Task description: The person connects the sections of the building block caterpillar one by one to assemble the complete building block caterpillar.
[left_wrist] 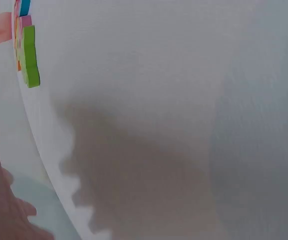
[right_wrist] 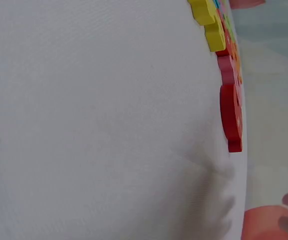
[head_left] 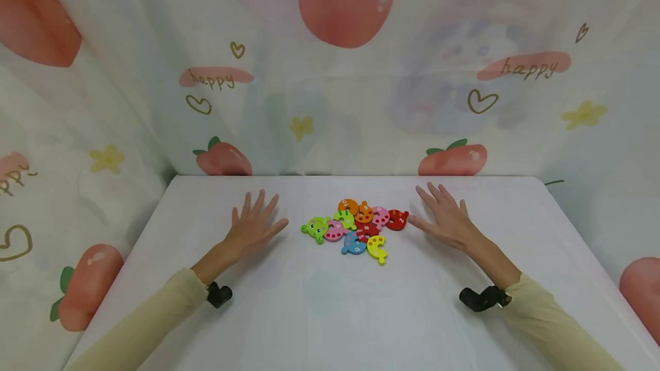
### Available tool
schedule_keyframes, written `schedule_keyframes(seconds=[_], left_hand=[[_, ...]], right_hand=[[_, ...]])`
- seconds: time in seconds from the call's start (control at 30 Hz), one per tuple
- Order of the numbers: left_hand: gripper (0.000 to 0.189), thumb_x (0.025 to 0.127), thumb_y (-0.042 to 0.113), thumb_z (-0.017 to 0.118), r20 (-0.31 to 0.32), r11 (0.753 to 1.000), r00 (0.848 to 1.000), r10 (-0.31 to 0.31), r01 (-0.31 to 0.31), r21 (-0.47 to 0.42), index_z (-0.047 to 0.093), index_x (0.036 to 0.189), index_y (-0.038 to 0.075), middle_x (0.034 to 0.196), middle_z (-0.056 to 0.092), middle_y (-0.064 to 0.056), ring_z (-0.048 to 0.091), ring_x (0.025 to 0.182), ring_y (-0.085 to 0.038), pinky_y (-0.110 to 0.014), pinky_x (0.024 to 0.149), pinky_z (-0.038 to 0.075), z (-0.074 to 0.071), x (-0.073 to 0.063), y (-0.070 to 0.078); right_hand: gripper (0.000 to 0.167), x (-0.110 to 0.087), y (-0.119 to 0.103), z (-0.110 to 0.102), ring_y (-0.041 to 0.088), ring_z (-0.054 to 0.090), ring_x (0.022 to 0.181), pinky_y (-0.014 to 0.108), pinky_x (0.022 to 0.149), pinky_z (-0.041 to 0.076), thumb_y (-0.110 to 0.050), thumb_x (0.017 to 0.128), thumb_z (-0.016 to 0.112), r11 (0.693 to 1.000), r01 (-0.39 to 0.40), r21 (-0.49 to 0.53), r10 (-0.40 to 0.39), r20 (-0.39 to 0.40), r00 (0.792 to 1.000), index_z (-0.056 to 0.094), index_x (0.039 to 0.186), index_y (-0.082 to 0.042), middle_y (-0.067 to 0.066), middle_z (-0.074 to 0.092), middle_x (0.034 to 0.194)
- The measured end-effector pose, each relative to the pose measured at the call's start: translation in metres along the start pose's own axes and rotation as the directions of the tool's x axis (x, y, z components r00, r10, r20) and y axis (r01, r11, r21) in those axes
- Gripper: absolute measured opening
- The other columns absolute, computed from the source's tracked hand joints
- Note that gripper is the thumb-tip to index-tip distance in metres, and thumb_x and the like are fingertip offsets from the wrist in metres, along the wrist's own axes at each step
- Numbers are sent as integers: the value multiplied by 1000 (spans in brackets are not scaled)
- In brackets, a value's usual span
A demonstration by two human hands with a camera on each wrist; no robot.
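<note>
Several flat, colourful puzzle pieces with animal-like shapes and numbers lie in a cluster mid-table in the head view. A green piece with a face (head_left: 318,227) is at its left end, and a red piece (head_left: 397,220) at its right end. Blue (head_left: 353,243) and yellow (head_left: 377,248) pieces sit at the near side, an orange one (head_left: 348,206) at the far side. My left hand (head_left: 252,231), fingers spread, is left of the green piece and holds nothing. Also spread and holding nothing, my right hand (head_left: 446,219) has its thumb tip close beside the red piece.
A white cloth covers the table (head_left: 289,325). Behind it and at the sides hangs a printed curtain (head_left: 350,90) with fruit, hearts and lettering. Black wrist cameras (head_left: 219,295) sit on both wrists, by the sleeves.
</note>
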State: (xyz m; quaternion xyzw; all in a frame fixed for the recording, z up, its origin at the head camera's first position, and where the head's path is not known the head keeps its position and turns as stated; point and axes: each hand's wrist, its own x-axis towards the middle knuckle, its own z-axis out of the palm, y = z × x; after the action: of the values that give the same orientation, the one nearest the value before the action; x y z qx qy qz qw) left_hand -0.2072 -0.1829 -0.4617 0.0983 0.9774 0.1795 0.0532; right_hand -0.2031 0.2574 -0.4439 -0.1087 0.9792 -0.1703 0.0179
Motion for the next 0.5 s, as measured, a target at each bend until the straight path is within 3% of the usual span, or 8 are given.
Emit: schedule_keyframes(seconds=[0.1,0.27,0.4,0.5], left_hand=[[81,97,59,41,4,982,999,31,-30,-186,8,158,18,165,4,-12,4,152,-37,-62,119,11,1,4,0],[79,100,51,43,-47,885,995,89,-101,-454,6,157,12,164,11,-13,17,151,-33,-56,120,21,4,12,7],[74,101,41,48,-80,787,987,141,-161,-596,10,156,11,161,17,-17,27,146,-39,-57,114,32,8,12,21],[70,101,38,49,-97,723,988,121,-155,-673,14,156,14,160,23,-17,32,144,-38,-56,112,35,13,9,31]], right_hand=[[73,2,3,6,45,21,144,73,109,21,-40,93,58,988,55,147,-52,-21,998,29,152,-8,23,24,158],[63,6,3,16,42,32,140,65,109,34,-25,95,60,914,96,394,-73,-75,995,34,149,-7,21,33,154],[58,10,-2,28,40,33,140,62,112,31,-20,97,57,823,108,558,-60,-103,993,34,148,-5,21,36,153],[53,14,-9,39,37,32,143,58,116,26,-18,100,53,740,107,664,-28,-129,991,35,148,-3,19,39,152]])
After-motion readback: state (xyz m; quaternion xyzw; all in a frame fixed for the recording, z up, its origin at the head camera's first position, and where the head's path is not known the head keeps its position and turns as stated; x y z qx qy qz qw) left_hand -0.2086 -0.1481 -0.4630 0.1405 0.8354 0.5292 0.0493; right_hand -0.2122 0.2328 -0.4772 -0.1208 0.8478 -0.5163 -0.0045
